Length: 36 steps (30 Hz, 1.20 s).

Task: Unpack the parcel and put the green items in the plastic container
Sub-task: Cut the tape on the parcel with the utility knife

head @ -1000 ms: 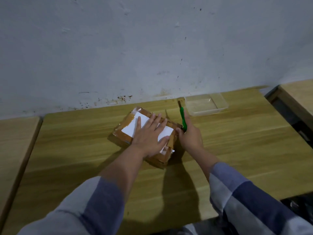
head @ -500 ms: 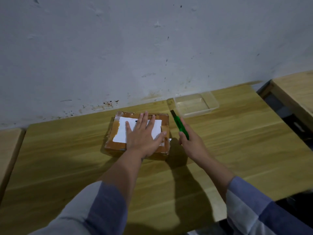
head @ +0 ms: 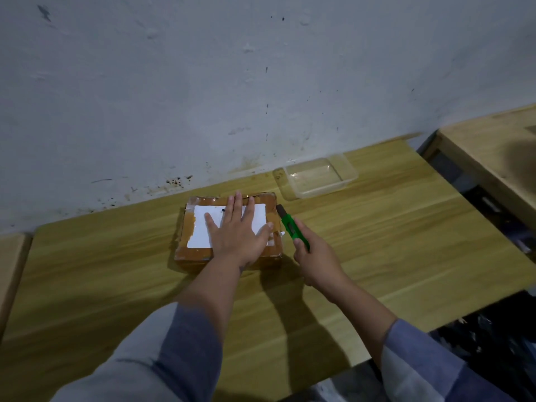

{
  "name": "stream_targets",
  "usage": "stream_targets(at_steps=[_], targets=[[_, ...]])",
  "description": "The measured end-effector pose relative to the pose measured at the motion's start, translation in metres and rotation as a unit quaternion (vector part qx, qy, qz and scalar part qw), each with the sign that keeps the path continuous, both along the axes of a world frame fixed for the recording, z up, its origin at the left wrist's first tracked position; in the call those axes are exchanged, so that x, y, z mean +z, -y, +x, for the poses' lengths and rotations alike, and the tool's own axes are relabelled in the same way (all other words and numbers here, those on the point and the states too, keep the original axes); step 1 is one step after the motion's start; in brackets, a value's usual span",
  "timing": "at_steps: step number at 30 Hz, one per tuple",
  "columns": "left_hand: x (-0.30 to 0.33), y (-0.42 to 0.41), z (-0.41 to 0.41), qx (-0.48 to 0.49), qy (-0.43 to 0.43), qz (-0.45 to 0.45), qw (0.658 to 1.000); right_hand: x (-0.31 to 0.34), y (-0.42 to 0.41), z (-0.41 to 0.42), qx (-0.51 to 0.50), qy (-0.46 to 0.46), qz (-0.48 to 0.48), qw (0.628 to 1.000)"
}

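A brown cardboard parcel, taped and bearing a white label, lies on the wooden table near the wall. My left hand presses flat on its top with fingers spread. My right hand grips a green utility knife just right of the parcel, its dark tip pointing at the parcel's far right corner. A clear plastic container stands with nothing in it behind and to the right, by the wall. The parcel's contents are hidden.
A grey stained wall rises right behind the table. A second wooden table stands at the right across a dark gap, and another wooden surface adjoins the left side.
The parcel has been turned from a diagonal lie until square with the table edge. My right hand with the knife has drawn back a little from the parcel's side.
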<state>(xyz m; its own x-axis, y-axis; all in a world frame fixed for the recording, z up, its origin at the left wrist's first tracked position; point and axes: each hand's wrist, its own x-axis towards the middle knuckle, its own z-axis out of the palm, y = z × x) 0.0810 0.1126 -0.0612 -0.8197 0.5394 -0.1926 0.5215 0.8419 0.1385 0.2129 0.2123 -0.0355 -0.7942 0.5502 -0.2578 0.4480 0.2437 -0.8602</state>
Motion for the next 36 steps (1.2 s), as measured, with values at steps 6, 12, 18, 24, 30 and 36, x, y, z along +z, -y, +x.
stream_targets(at_steps=[6, 12, 18, 24, 30, 36], targets=[[-0.001, 0.000, 0.004, 0.014, -0.004, 0.003, 1.000, 0.012, 0.001, -0.007, 0.005, 0.048, 0.020, 0.999], [-0.002, -0.003, 0.006, 0.028, -0.006, 0.000, 1.000, 0.024, 0.008, -0.010, 0.020, 0.099, 0.057, 0.993], [-0.002, -0.001, 0.009, 0.026, -0.014, 0.002, 1.000, 0.035, 0.015, -0.001, 0.045, 0.136, 0.111, 0.984], [-0.002, -0.001, 0.009, 0.026, -0.013, -0.002, 1.000, 0.040, 0.022, 0.012, 0.069, 0.159, 0.169, 0.970], [-0.002, -0.001, 0.009, 0.026, -0.012, 0.000, 1.000, 0.042, 0.027, 0.024, 0.055, 0.149, 0.136, 0.978], [-0.001, -0.001, 0.010, 0.025, -0.004, -0.004, 1.000, 0.038, 0.034, 0.027, 0.059, 0.154, 0.151, 0.975]])
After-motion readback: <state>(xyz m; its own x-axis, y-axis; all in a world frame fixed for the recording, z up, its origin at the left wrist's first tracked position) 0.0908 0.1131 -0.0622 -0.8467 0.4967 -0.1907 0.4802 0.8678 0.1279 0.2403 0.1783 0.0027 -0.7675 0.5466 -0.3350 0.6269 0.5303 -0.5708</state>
